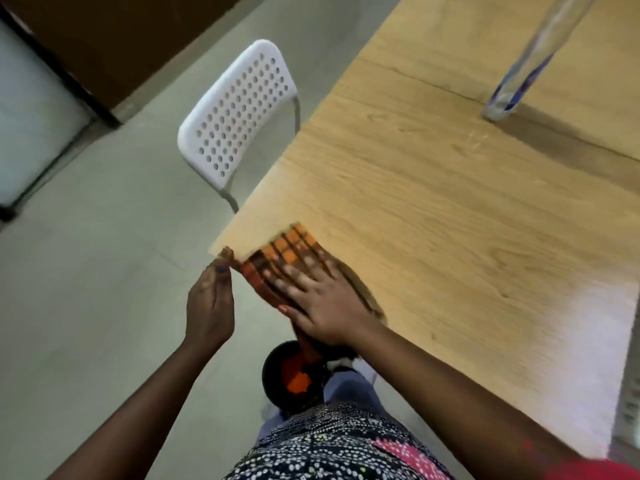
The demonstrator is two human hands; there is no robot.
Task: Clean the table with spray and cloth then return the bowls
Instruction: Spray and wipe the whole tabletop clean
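An orange checked cloth [287, 251] lies on the near left corner of the wooden table [450, 220]. My right hand [322, 306] presses flat on it with fingers spread. My left hand [209, 306] is just off the table's edge and pinches the cloth's corner between its fingertips. A clear spray bottle [519, 77] with a blue label stands on the table at the far right, well away from both hands. A black bowl [277, 375] with something orange inside sits below the table's edge, close to my body.
A white perforated chair [239, 112] stands against the table's left side, beyond the cloth. Grey floor spreads to the left, and a brown wall with a dark-framed panel [34, 116] lies at the far left.
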